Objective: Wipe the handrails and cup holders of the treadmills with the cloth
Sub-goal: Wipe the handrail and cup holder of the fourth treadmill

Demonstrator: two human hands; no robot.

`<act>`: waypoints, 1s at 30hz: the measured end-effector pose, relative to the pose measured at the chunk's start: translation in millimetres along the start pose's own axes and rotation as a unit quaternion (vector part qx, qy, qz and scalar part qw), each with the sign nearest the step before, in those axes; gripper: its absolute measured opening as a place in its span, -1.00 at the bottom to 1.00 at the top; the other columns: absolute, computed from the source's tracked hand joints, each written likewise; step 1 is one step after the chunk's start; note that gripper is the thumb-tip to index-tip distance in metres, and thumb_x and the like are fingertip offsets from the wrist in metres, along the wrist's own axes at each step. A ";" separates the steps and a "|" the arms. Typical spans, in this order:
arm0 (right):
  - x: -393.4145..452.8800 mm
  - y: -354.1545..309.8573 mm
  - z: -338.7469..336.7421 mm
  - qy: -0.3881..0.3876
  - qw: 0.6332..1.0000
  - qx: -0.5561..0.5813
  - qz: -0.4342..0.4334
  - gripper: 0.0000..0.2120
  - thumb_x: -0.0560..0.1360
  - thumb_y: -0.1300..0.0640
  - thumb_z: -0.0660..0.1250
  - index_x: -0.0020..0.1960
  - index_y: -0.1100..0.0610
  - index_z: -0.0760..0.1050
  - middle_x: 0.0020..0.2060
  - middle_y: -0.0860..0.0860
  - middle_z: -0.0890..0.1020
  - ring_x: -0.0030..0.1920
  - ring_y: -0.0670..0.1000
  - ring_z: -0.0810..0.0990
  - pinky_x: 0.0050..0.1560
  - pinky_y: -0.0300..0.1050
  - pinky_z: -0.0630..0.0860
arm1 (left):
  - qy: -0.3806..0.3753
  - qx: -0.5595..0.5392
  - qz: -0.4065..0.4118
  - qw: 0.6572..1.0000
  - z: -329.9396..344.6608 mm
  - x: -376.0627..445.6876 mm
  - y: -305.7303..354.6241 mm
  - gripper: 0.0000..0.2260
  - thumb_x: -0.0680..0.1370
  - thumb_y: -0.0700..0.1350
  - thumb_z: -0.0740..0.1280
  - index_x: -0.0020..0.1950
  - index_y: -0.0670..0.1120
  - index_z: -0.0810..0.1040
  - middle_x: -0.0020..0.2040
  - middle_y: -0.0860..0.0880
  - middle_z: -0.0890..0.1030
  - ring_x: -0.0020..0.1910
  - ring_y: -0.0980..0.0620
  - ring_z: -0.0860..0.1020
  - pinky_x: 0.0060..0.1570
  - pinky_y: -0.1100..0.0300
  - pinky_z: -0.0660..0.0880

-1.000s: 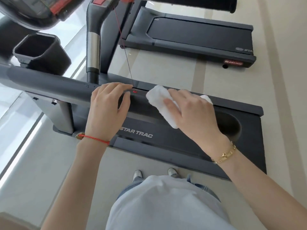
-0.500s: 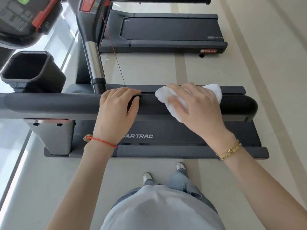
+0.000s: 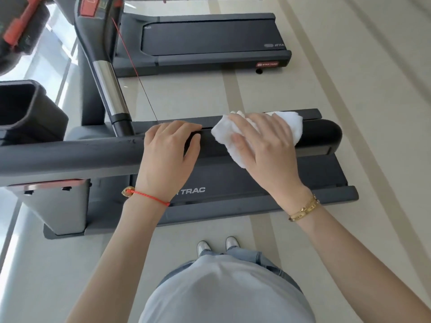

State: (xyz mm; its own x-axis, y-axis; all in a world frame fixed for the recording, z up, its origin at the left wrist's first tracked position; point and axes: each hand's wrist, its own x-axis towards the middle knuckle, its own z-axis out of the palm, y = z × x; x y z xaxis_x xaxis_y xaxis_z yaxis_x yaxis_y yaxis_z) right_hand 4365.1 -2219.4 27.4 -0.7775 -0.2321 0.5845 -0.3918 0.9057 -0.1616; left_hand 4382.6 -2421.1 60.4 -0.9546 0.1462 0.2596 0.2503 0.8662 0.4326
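Note:
A thick dark grey handrail (image 3: 70, 155) of the near treadmill runs left to right across the middle of the view and ends at a rounded tip (image 3: 326, 134). My left hand (image 3: 168, 155) lies over the rail with its fingers curled on the top. Just to its right, my right hand (image 3: 263, 145) presses a bunched white cloth (image 3: 291, 124) onto the rail near the tip, fingers spread over it. A square black cup holder (image 3: 25, 110) sits at the far left, above the rail.
A chrome-and-black upright bar (image 3: 109, 89) rises behind the rail, with a thin red cord beside it. The treadmill deck (image 3: 326, 183) lies below the rail. A second treadmill (image 3: 210, 38) stands further off. My feet stand on pale floor tiles (image 3: 349, 89).
My right hand has slid the cloth to the right along the rail toward its rounded end. The left hand has kept its hold on the rail. The view has tilted down.

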 end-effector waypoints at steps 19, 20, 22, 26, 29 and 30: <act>-25.4 95.8 -23.3 0.104 0.988 0.037 0.109 -0.73 0.63 0.07 0.18 0.22 0.09 0.58 0.05 0.03 0.61 0.09 0.11 0.54 0.22 0.07 0.43 | -0.002 0.014 -0.002 1.000 37.7 16.8 63.2 -0.79 0.64 -0.11 0.22 0.19 -0.06 0.61 0.13 0.02 0.64 0.12 -0.06 0.56 0.39 -0.04 0.24; -23.4 101.4 -26.2 0.108 0.982 0.061 0.142 -0.74 0.62 0.06 0.20 0.19 0.09 0.59 0.02 0.02 0.62 0.05 0.08 0.55 0.15 0.01 0.46 | -0.004 0.016 0.000 1.000 39.9 17.5 67.0 -0.78 0.64 -0.10 0.22 0.20 -0.06 0.60 0.14 0.02 0.64 0.12 -0.05 0.56 0.41 -0.05 0.22; -15.1 106.7 -28.8 0.098 0.970 0.101 0.198 -0.77 0.59 0.02 0.23 0.11 0.06 0.62 -0.06 -0.04 0.64 -0.05 0.00 0.57 -0.02 -0.11 0.47 | -0.006 0.018 0.000 1.000 43.8 18.8 72.8 -0.78 0.65 -0.09 0.21 0.21 -0.06 0.60 0.14 0.02 0.63 0.13 -0.04 0.56 0.44 -0.05 0.19; -0.7 129.6 -36.7 -0.006 0.907 0.245 0.343 -0.71 0.52 -0.14 0.17 -0.21 0.02 0.52 -0.38 -0.12 0.50 -0.30 -0.14 0.46 -0.24 -0.16 0.39 | -0.008 0.027 -0.005 1.000 49.6 20.1 79.9 -0.77 0.65 -0.08 0.22 0.22 -0.07 0.59 0.15 0.00 0.64 0.15 -0.07 0.55 0.45 -0.07 0.18; -12.4 132.1 -42.4 -0.012 0.882 0.300 0.364 -0.81 0.55 -0.12 0.18 -0.04 -0.13 0.56 -0.21 -0.22 0.59 -0.14 -0.21 0.54 -0.11 -0.26 0.47 | -0.002 0.033 -0.007 0.999 52.4 21.0 83.6 -0.78 0.64 -0.09 0.23 0.20 -0.08 0.60 0.13 -0.02 0.65 0.13 -0.10 0.56 0.42 -0.07 0.23; -20.9 127.0 -40.8 0.000 0.891 0.291 0.350 -0.80 0.57 -0.11 0.19 0.09 -0.16 0.55 -0.05 -0.23 0.60 0.00 -0.22 0.54 -0.02 -0.31 0.47 | 0.002 0.033 -0.009 0.999 52.8 20.7 84.3 -0.79 0.64 -0.10 0.24 0.20 -0.09 0.60 0.11 -0.03 0.65 0.12 -0.11 0.57 0.40 -0.08 0.26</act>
State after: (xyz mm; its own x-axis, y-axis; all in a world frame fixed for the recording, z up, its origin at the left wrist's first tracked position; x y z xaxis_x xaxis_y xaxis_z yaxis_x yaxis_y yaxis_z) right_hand 4351.6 -2085.1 27.1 -0.9317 0.3162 0.1787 0.0000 0.4918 -0.8707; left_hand 4375.4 -2319.8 56.6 -0.9581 0.1297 0.2554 0.2226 0.8984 0.3786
